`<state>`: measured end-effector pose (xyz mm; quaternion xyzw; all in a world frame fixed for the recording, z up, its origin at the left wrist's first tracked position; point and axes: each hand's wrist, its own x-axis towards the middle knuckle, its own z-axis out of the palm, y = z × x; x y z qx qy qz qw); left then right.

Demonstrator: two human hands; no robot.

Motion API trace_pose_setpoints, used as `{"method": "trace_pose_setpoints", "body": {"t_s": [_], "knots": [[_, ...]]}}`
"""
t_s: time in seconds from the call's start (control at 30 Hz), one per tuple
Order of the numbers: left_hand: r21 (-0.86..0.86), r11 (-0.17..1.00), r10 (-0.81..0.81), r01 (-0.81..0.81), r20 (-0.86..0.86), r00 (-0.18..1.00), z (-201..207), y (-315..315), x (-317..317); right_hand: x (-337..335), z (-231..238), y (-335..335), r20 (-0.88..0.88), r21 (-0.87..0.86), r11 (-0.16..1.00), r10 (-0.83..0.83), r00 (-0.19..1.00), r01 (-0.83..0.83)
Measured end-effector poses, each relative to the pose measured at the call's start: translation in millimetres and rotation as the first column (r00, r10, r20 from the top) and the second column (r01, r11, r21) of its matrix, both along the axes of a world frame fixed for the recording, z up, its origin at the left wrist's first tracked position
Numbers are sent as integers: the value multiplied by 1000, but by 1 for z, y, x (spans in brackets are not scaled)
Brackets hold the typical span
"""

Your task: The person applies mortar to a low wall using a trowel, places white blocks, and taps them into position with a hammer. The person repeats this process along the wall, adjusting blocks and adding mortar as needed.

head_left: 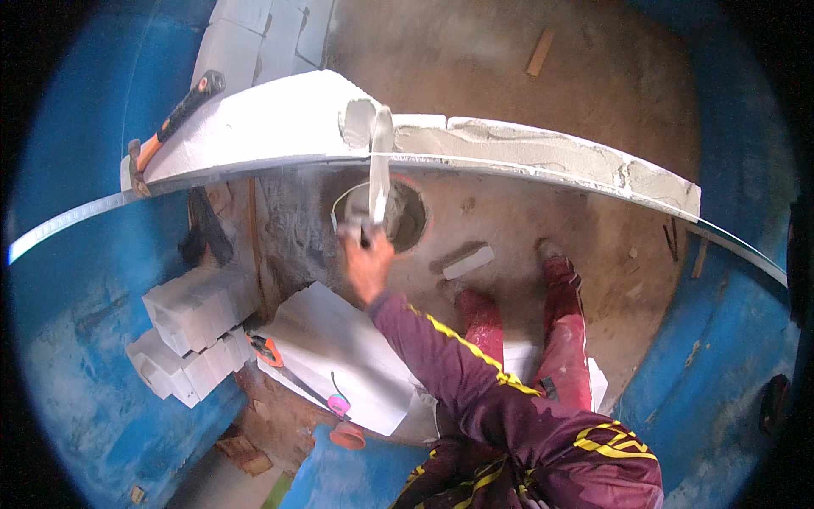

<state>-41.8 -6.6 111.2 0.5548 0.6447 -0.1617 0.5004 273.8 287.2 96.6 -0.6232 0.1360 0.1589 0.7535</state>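
My right hand [370, 265] is closed around the handle of a trowel [381, 157], its sleeve reaching in from the lower right. The blade shows nearly edge-on and smeared with grey mortar. Its upper end is at the mortared end face of a white block [254, 119] on the low wall. Below the blade, a round bucket [409, 216] of grey mortar stands on the floor. To the right, the lower block course [543, 153] carries a spread layer of mortar. My left hand is not in view.
A hammer [174, 123] lies on the wall's left end. Nearer stand stacked white blocks [199, 310] and a large block [339, 356] with an orange-handled saw [268, 349] and pink tape measure [338, 404]. A small white piece [469, 263] lies by my feet.
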Motion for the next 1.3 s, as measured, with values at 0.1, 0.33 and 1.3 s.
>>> {"method": "trace_pose_setpoints", "body": {"t_s": [0.1,0.33,1.3], "knots": [[-6,1000,-10,10,-3,1000,2,2,0,-28,16,-45,-53,142,987,81,995,-73],[-7,1000,-19,19,-16,1000,1,0,-3,30,46,-49,-275,403,915,127,953,-5],[5,993,118,-118,8,993,2,-31,-21,-46,66,-85,-260,700,714,272,926,-13]]}}
